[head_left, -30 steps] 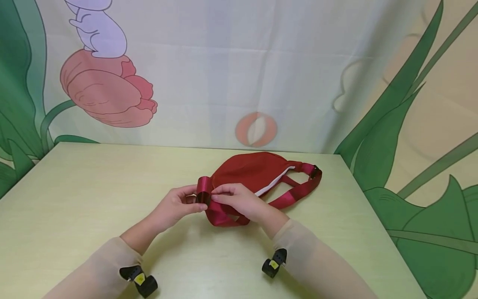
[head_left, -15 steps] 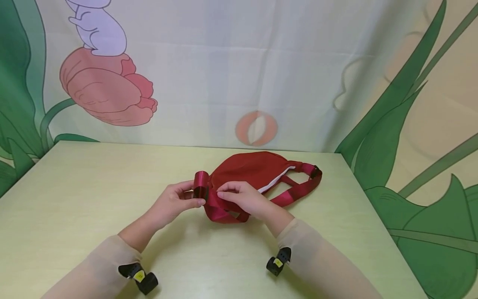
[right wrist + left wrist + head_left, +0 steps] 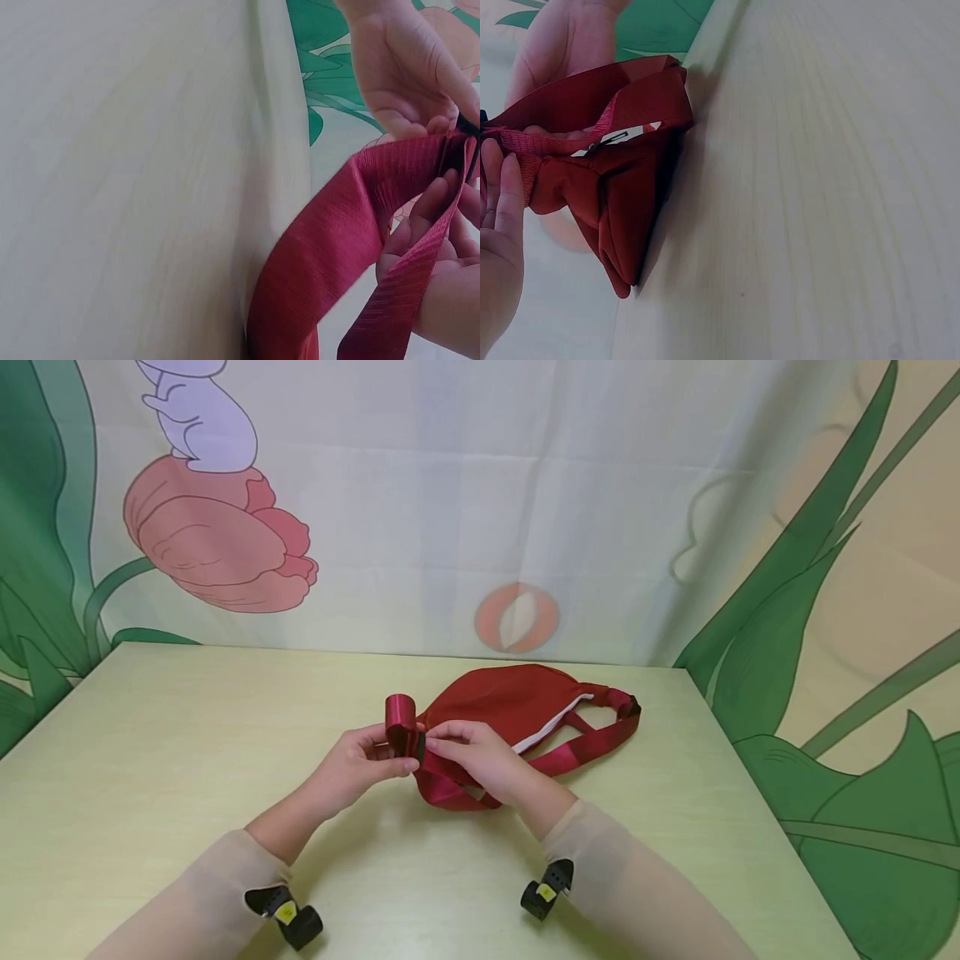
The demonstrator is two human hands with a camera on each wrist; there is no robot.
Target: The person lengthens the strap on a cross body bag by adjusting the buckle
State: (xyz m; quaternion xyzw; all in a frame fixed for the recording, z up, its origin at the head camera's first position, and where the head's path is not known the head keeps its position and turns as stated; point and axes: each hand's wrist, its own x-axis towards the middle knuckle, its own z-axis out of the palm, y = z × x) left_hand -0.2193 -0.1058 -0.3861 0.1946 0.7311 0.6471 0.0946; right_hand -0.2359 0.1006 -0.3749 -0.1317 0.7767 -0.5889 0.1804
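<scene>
A red waist bag point(image 3: 498, 697) with a white zipper point(image 3: 551, 727) lies on the table. My left hand point(image 3: 360, 768) pinches the bag's shiny red strap at its left end, where a loop of strap point(image 3: 400, 712) stands up above the fingers. A dark slider buckle point(image 3: 420, 747) sits on the strap between both hands. My right hand point(image 3: 480, 756) pinches at the buckle from the other side, thumb and forefinger together. In the right wrist view the strap point(image 3: 322, 240) bends up from the table and runs between the fingers of both hands.
The pale wooden table point(image 3: 187, 735) extends around the bag. Behind it hangs a printed curtain point(image 3: 375, 527) with a flower and leaves. The bag's right strap loop point(image 3: 600, 743), with another dark slider point(image 3: 634, 703), lies on the table.
The strap loop above my left hand has risen and moved slightly left. My right hand drew back a little to the right, then came back to the buckle.
</scene>
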